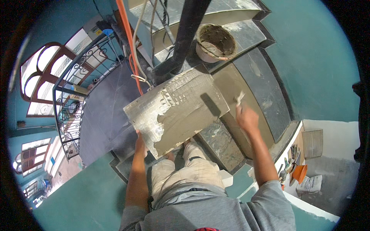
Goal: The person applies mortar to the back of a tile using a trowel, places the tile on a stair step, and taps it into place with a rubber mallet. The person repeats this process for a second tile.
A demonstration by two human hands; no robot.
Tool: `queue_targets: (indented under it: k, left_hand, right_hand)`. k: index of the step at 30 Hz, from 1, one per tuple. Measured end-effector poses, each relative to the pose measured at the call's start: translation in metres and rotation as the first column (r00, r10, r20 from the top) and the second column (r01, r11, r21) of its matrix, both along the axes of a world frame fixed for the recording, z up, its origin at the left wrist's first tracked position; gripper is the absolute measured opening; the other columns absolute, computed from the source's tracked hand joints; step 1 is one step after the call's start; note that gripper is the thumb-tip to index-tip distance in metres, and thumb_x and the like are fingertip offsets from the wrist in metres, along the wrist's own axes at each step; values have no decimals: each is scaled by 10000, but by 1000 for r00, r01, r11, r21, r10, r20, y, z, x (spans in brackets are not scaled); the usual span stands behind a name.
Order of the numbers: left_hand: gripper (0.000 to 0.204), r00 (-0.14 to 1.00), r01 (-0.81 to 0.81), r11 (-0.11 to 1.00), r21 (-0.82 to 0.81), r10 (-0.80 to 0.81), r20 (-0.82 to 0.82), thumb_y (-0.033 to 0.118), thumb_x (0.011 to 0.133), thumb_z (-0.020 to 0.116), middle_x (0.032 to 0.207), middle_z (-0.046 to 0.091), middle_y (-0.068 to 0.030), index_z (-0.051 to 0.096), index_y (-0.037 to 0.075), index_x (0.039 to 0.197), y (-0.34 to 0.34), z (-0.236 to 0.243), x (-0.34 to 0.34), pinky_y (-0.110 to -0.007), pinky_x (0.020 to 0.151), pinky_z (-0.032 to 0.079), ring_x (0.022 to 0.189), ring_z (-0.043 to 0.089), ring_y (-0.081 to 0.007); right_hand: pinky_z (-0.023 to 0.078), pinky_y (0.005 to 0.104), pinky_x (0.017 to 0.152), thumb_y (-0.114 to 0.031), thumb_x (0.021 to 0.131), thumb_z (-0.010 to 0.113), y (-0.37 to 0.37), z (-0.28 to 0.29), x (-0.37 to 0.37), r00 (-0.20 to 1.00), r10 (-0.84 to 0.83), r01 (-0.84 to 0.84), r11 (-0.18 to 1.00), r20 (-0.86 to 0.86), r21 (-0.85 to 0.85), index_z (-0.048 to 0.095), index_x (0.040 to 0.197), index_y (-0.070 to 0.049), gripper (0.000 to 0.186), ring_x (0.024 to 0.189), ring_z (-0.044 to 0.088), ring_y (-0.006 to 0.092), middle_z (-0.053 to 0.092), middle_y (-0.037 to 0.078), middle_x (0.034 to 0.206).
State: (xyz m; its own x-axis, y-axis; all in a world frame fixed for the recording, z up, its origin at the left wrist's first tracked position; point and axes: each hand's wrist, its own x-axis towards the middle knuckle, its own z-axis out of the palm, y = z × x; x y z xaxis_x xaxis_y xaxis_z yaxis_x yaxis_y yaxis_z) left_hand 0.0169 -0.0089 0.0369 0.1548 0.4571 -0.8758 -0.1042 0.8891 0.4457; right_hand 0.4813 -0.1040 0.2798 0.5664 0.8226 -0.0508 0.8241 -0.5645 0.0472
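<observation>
A large rectangular tile (144, 111) lies tilted in front of me with its back face up. Wet grey mortar (185, 119) covers most of it, while a ridged, lighter strip along the left shows little. My left hand (141, 145) is closed on the tile's lower left edge; its fingers are partly hidden beneath. To the right of the tile, my right hand (247, 116) is wrapped round the handle of a small trowel (240, 97) with a pale, blurred blade, held above a step. A mortar-smeared bucket (205, 55) with grey mortar inside stands beyond the tile.
Dark-tiled curved stairs (254, 73) climb ahead, beside a teal wall (316, 65). A black post (189, 32), an orange hose (127, 34) and cables stand close beyond the tile. A black railing (61, 100) borders the drop at left. Tools and an orange object (299, 174) lie lower right.
</observation>
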Motion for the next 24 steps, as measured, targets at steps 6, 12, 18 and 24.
queue_targets:
  k: [6,12,18,24]
  left_hand:
    - [957,1000,8,999,35,-7,-17,803,976,372,1550,501,-112,348,78,1601,-4,2,5,-483,1097,437,1356,535,-305]
    - [982,996,28,967,253,-48,76,802,978,372,1608,426,-143,325,52,1610,-10,0,3,-463,1154,380,1437,454,-310]
    - [1026,977,62,998,-2,-61,-206,814,963,387,1631,383,-151,266,47,1633,-6,13,6,-495,1198,310,1477,384,-329]
    - [985,971,-65,997,-31,56,-233,779,986,396,1676,311,-156,249,61,1643,-11,32,20,-525,1222,255,1501,340,-347]
  right_hand:
    - [540,522,698,-379,1020,577,151,86,105,934,238,-257,966,267,38,663,990,-47,345,839,696,408,701,206,898]
    - [575,400,686,-231,895,640,330,51,141,777,476,-333,867,413,-372,811,887,-143,192,863,769,239,789,84,932]
    - [573,502,696,-264,919,650,410,-10,144,638,651,-245,678,411,-693,825,1086,-176,258,990,760,261,794,54,1094]
    - [560,457,813,-273,886,678,415,-27,161,583,752,-344,571,307,-745,814,1092,-180,264,1063,739,256,783,64,1134]
